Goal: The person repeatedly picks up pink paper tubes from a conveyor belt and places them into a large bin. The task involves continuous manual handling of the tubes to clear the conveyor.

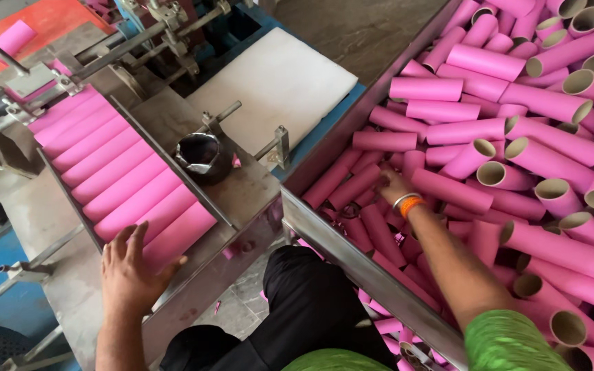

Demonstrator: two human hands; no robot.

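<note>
Resting flat on the nearest pink tubes [173,237], your left hand [132,271] lay open with fingers spread, pressing rather than gripping, at the near end of the slanted metal feed tray [77,206]. Those tubes lay side by side in a single row running up the tray toward the machine rods [139,38] at the top left. Your right hand [393,185], wearing a silver and an orange bangle [408,203] at the wrist, reached into the big metal bin [352,251] on your right, its fingers curled down among the loose pink tubes [448,130]; you could not tell whether they had closed on one. Between tray and bin, a dark metal cup [203,156] stood on the steel table, with a white slab [276,86] just beyond it.
</note>
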